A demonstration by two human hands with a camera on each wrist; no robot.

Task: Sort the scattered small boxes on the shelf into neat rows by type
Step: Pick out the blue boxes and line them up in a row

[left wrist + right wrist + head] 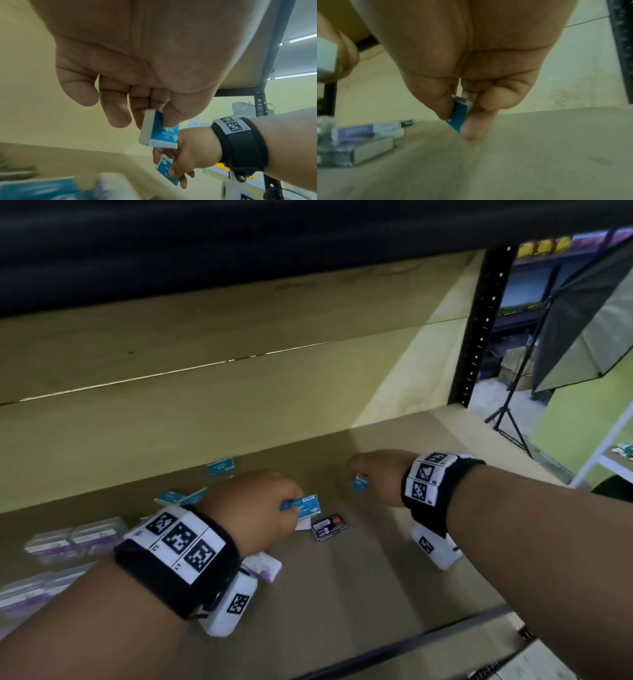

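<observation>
My left hand (253,505) pinches a small blue-and-white box (306,504) between thumb and fingers (118,112); the same box (161,134) shows in the left wrist view. My right hand (373,474) pinches another small blue box (360,482), seen also as the blue box (459,115) held just above the shelf board (394,559). A dark box (329,527) lies flat between the hands. More blue boxes (221,467) lie near the back wall, and purple-and-white boxes (78,537) stand in rows at the left. A purple-white box (265,566) lies under my left wrist.
The yellow back wall (239,392) closes the shelf behind. An upper shelf (239,241) hangs overhead. A black metal upright (479,330) stands at the right end, with a light stand (510,412) beyond it. A dark front rail (411,642) edges the board.
</observation>
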